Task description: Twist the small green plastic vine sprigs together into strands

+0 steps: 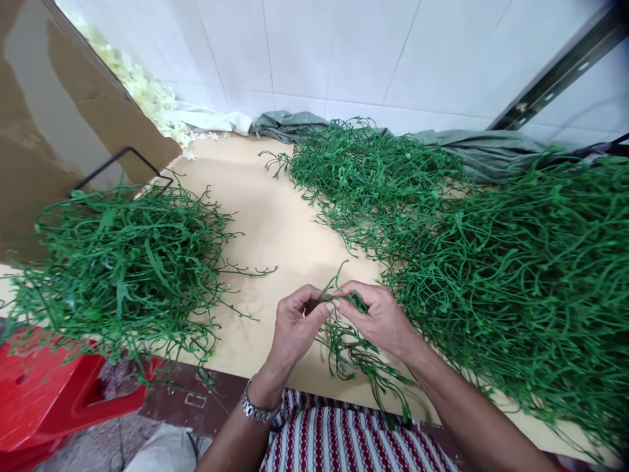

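Note:
My left hand (299, 324) and my right hand (378, 318) meet near the table's front edge, fingertips almost touching. Each is closed in a pinch on thin green artificial plant stems (336, 282); the exact joint between them is covered by my thumbs and fingers. Below my hands hangs a small cluster of green stems (351, 351) that spreads toward the striped clothing at my lap. A large heap of loose green stems (521, 275) lies just right of my right hand. On the left is a second pile with leafier sprigs (128, 269).
Behind the right heap, more stems (373, 164) lie by grey-green cloth (481, 154) along the tiled wall (319, 52). A cardboard box (73, 111) with a black wire handle (122, 154) stands at left, pale yellow pieces (142, 92) behind it. A red stool (39, 400) is below the tabletop (255, 216).

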Available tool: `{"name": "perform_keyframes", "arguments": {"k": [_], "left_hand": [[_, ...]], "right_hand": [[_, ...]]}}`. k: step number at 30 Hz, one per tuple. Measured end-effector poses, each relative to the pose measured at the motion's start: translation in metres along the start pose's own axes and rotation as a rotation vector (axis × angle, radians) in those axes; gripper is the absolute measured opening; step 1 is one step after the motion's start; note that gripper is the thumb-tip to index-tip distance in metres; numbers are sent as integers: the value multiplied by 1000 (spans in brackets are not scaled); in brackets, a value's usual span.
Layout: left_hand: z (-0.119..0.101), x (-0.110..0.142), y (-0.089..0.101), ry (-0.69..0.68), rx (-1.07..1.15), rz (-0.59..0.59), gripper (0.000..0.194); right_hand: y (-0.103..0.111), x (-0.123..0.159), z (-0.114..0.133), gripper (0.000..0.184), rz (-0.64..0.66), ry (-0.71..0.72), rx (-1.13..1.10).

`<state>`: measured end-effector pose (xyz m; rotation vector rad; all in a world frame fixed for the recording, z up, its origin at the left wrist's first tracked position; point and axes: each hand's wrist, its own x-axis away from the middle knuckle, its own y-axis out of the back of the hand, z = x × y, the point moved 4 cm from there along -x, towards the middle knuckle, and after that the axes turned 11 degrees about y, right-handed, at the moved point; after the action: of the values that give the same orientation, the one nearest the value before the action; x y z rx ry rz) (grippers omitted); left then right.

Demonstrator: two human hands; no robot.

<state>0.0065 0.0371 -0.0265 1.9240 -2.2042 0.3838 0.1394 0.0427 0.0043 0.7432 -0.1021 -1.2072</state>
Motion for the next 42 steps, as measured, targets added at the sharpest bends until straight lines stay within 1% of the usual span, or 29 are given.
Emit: {"name": "perform_keyframes", "arguments": {"k": [4,6,8,11,13,14,16,18,21,24,26,29,32,34,37,39,40,42], "left_hand": [[-3,0,0,-19,15,20,22],[-8,-1,1,-49,-19,39,23],[-13,-1,1,-71,-80,86,23],[-18,-1,1,-89,-180,175,20],[-19,-1,1,-76,-236,190,19],[-20,-1,1,-63,-257,182,20],[-21,-1,2,-44,-287,165,21],[-22,-1,1,-25,-295,189,22],[-21,-1,0,35,-285,284,21],[-18,-1,-2,103,-229,391,22],[-16,-1,-4,145,-182,461,25],[-12,-1,-7,214,-114,552,26],[-9,-1,-7,264,-51,585,22],[-7,-3,-6,283,-16,586,20],[-8,-5,-3,278,108,579,19],[-9,-8,0,273,172,536,20],[-10,-9,2,271,183,502,20],[-9,-11,6,262,186,431,21]], "right_hand": [[2,-2,1,11,95,39,86],[3,-2,1,12,124,61,100],[4,-4,1,16,155,109,93],[5,-5,3,23,283,205,87],[4,-5,3,22,370,240,115],[4,-5,3,21,393,247,137],[3,-4,2,18,396,256,172],[1,-2,1,17,379,269,183],[-3,1,2,15,356,298,167],[-5,4,4,12,330,314,120],[-7,5,5,12,332,300,64],[-9,6,5,14,365,240,-61],[-12,5,4,14,383,157,-234],[-14,5,1,12,386,77,-344],[-17,7,-3,10,412,-67,-507],[-14,7,-7,11,405,-133,-588],[-10,6,-9,12,378,-141,-591],[1,1,-11,16,291,-99,-500]]}}
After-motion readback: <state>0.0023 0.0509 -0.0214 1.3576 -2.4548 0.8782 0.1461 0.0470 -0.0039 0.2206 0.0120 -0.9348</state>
